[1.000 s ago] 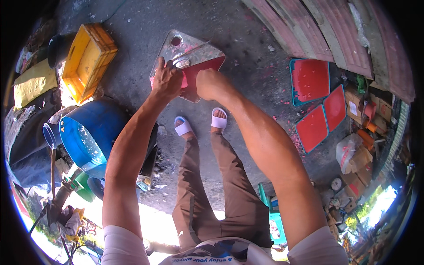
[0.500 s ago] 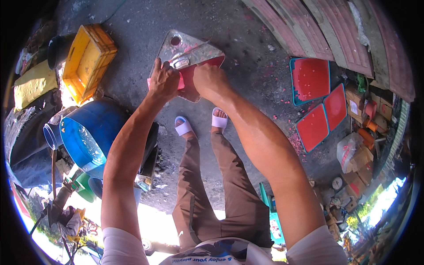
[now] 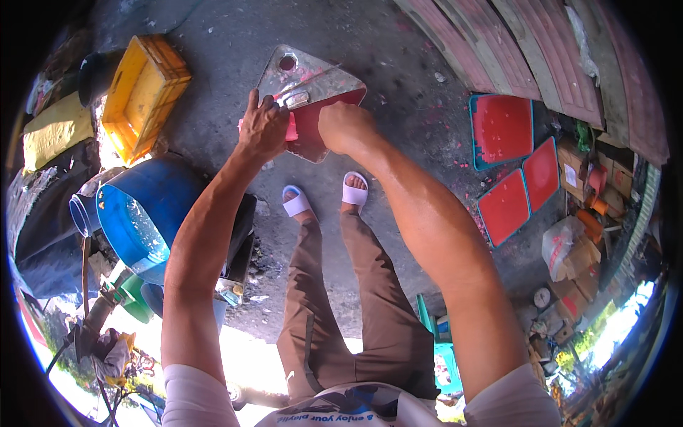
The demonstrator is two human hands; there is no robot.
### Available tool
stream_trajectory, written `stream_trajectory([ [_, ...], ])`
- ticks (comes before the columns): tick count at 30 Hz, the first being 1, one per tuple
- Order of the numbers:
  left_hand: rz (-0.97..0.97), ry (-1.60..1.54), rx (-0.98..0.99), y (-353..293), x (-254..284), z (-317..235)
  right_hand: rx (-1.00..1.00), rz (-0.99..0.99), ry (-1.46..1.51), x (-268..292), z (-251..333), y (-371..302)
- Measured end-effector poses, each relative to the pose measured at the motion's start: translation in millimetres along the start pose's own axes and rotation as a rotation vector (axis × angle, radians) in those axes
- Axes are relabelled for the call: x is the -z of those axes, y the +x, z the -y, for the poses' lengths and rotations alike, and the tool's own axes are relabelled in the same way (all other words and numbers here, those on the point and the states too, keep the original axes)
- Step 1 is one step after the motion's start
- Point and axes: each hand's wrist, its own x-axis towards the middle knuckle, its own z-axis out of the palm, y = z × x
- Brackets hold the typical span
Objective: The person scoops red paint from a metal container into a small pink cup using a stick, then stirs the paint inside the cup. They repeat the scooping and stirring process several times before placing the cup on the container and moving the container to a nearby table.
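Between my hands is a tilted metal tin. Its bare, red-spotted top has a round hole and a small raised handle, and a red side faces me. My left hand is curled at the tin's near left edge, with one finger stretched away from me. A bright pink piece, perhaps cloth, shows on both sides of that hand, which presses it to the tin. My right hand is a fist at the tin's near right edge. Its fingertips are hidden, so its exact grip does not show.
Red-coated trays lie on the ground at right, near corrugated sheets. To the left are a yellow crate and a large blue drum. Cardboard boxes crowd the right edge. My sandalled feet stand just below the tin.
The tin and my right hand have shifted slightly to the right. My left hand stays on the pink piece in nearly the same place.
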Motion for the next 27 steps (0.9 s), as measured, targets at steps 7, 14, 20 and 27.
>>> stream_trajectory([
  [7, -0.048, -0.061, 0.017, -10.1, -7.6, 8.9, 0.001, -0.142, 0.004, 10.9, -2.8, -2.4],
  [14, -0.037, -0.082, 0.035, -14.4, -6.3, 9.1, 0.086, 0.075, -0.072, 3.8, 9.2, 2.0],
  [20, 0.098, -0.020, 0.051, -11.6, -6.3, 7.0, -0.036, -0.136, -0.026, 7.6, 6.0, -0.7],
  [27, 0.088, 0.030, 0.049, -10.2, -10.5, 5.1, -0.004, -0.066, 0.044, 2.7, 9.9, 4.1],
])
